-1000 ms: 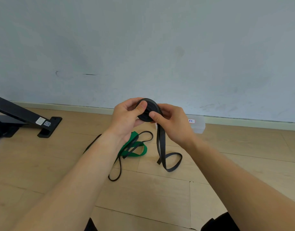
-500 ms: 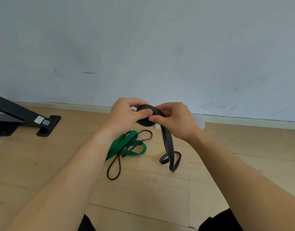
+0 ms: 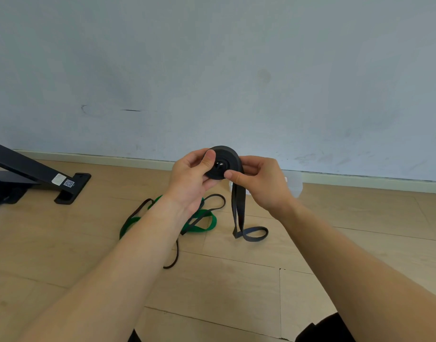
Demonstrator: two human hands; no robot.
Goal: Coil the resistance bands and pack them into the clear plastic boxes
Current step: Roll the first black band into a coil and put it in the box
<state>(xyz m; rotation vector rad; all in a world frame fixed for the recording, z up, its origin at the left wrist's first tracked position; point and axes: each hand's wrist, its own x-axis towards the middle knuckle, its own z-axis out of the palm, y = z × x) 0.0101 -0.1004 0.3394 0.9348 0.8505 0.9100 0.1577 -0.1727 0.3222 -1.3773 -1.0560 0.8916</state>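
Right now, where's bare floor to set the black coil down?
Bare floor: right of the loose black tail, in front of the clear plastic box; the near boards this side of the thin black band; between the black stand foot and the green band. Crowded: beneath the left hand, where green and thin black bands tangle.

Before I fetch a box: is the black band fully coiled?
Partly: left hand and right hand grip a tight roll, but a loose tail hangs to the floor.
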